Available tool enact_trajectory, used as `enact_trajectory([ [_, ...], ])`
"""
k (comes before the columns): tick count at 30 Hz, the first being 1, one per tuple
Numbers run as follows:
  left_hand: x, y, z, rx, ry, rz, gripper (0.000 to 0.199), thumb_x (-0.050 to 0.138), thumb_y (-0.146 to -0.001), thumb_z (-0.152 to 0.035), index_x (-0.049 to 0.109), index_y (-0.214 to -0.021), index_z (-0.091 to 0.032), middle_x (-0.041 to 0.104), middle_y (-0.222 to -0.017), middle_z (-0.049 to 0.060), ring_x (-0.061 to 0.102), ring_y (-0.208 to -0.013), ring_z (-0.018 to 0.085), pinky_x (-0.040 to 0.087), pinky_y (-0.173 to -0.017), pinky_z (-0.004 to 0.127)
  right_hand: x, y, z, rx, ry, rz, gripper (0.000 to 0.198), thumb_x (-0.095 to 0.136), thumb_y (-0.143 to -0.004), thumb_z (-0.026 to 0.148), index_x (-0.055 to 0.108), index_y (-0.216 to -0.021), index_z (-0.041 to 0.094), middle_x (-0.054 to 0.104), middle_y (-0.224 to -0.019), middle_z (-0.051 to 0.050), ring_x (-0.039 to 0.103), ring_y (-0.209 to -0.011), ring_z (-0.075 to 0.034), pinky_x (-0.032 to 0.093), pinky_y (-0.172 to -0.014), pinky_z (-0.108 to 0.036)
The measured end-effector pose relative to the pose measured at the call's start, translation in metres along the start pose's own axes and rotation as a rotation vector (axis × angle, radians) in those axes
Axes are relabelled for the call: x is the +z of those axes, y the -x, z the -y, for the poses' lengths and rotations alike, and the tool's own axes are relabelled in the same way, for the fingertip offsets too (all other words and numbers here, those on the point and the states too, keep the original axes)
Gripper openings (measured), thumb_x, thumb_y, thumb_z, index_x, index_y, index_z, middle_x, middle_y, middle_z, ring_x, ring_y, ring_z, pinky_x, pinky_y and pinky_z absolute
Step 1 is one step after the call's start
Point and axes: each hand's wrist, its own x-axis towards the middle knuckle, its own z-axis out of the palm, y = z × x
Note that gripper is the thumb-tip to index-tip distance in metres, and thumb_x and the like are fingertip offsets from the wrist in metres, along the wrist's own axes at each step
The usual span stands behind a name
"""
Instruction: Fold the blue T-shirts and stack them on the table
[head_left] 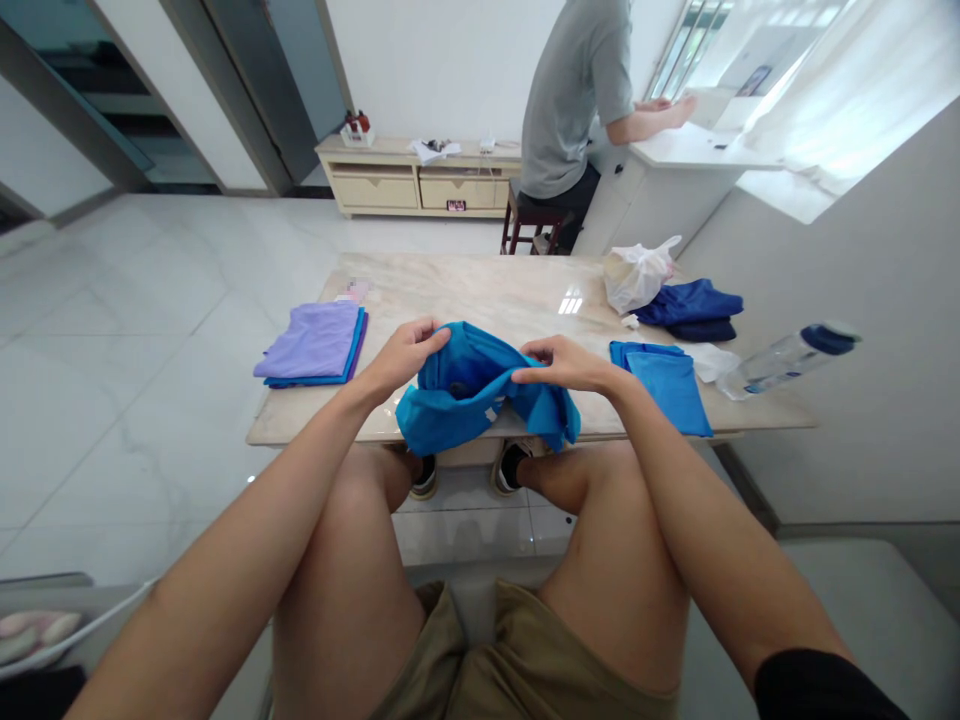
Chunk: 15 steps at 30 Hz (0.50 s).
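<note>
Left hand, right hand: both pinching blue garment. From it: lilac cloth, nine o'clock; plastic bag, two; folded blue cloth, three; bottle beyond.

i wear the camera on my head, so it looks forward and steeply down from above me. my shorts are nearest, at the bottom edge; my left hand and right hand come mid-frame, at the near side of the table. beyond that, farther from the lens, the view reaches the cabinet and a seated person near the top. it spans wide, taking in floor at frame left and wall at frame right.
</note>
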Motion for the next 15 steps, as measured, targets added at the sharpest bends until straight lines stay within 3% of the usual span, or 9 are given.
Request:
enact_trajectory([
  [3, 0.006, -0.001, -0.004, 0.021, 0.075, -0.060, 0.049, 0.082, -0.088, -0.065, 0.062, -0.083, -0.021, 0.057, -0.070, -0.003, 0.048, -0.065, 0.013, 0.040, -0.059, 0.024, 0.018, -0.008, 0.002, 0.010, 0.034, 0.021, 0.062, 0.084, -0.086, 0.075, 0.083, -0.114, 0.020, 0.076, -0.098, -0.005, 0.069, -0.090, -0.023, 0.054, -0.082, -0.034],
  [7, 0.013, 0.000, -0.012, 0.034, 0.212, -0.112, 0.050, 0.085, -0.088, -0.066, 0.062, -0.087, -0.022, 0.056, -0.069, -0.004, 0.048, -0.061, 0.012, 0.043, -0.056, 0.023, 0.044, -0.026, 0.002, -0.006, 0.040, 0.040, 0.076, 0.094, -0.082, 0.065, 0.073, -0.141, 0.022, 0.079, -0.120, -0.010, 0.073, -0.103, -0.026, 0.058, -0.091, -0.036],
  [9, 0.011, 0.002, -0.016, 0.047, 0.306, -0.168, 0.052, 0.088, -0.086, -0.067, 0.061, -0.089, -0.022, 0.056, -0.069, -0.005, 0.048, -0.059, 0.011, 0.045, -0.055, 0.023, 0.056, -0.033, 0.001, -0.005, 0.077, 0.099, 0.066, 0.094, -0.083, 0.056, 0.075, -0.136, 0.022, 0.081, -0.118, -0.009, 0.074, -0.102, -0.026, 0.058, -0.091, -0.036],
  [13, 0.003, 0.009, -0.020, 0.044, 0.439, -0.241, 0.054, 0.092, -0.084, -0.066, 0.062, -0.093, -0.023, 0.058, -0.068, -0.006, 0.052, -0.055, 0.011, 0.049, -0.052, 0.023, 0.077, -0.042, -0.001, -0.043, 0.204, 0.231, 0.015, 0.082, -0.092, 0.029, 0.084, -0.104, 0.020, 0.083, -0.096, -0.003, 0.071, -0.085, -0.021, 0.052, -0.082, -0.030],
  [15, 0.000, 0.013, -0.019, 0.028, 0.465, -0.223, 0.054, 0.094, -0.083, -0.065, 0.063, -0.095, -0.023, 0.060, -0.068, -0.006, 0.054, -0.054, 0.011, 0.050, -0.051, 0.023, 0.084, -0.045, -0.001, -0.064, 0.228, 0.201, 0.011, 0.073, -0.094, 0.020, 0.084, -0.094, 0.019, 0.082, -0.091, -0.003, 0.070, -0.081, -0.019, 0.050, -0.079, -0.029],
])
